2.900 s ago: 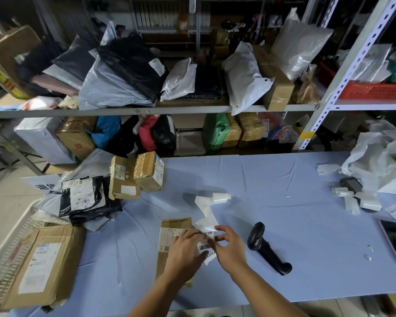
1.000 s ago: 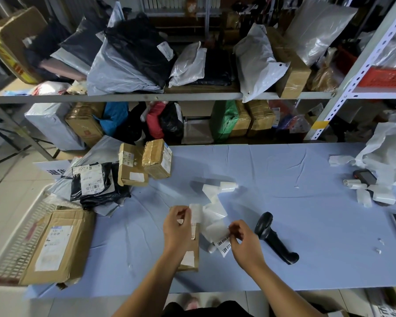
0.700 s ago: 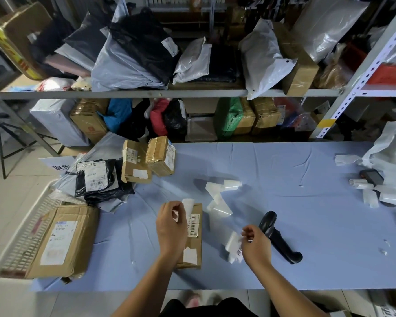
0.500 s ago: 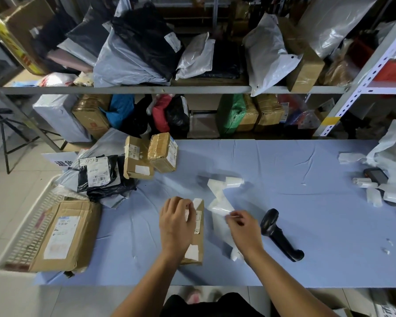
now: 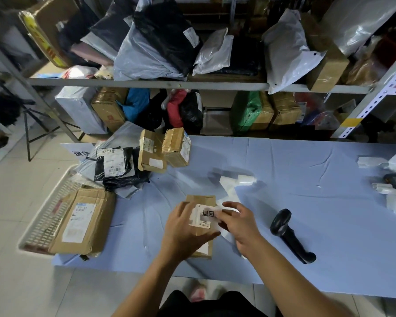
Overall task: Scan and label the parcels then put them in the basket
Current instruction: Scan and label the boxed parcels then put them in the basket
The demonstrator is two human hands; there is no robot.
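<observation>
Parcel in work: a small flat brown cardboard parcel (image 5: pixel 201 202) lies on the light blue table cloth (image 5: pixel 306 202) at about 6 o'clock of the table, under both hands.
Label: a white printed sticker with black characters and a barcode (image 5: pixel 202 215) lies on the parcel's top face.
Left hand (image 5: pixel 183 227): rests flat on the parcel's left side, fingers spread wide, thumb across its lower part.
Right hand (image 5: pixel 238 221): fingers drawn narrow, tips pressed on the sticker's right edge.
Scanner: a black handheld barcode scanner (image 5: pixel 290 236) lies at 3 o'clock of the parcel, apart from the right hand.
Label roll: a white strip of blank labels (image 5: pixel 236 181) lies at 1 o'clock of the parcel.
Basket: a white plastic mesh basket (image 5: pixel 46 213) at 9 o'clock holds a large brown cardboard box (image 5: pixel 82 220).
Waiting parcels: two small taped cardboard boxes (image 5: pixel 165 152) and a black plastic mailer bag (image 5: pixel 117 165) at 11 o'clock.
</observation>
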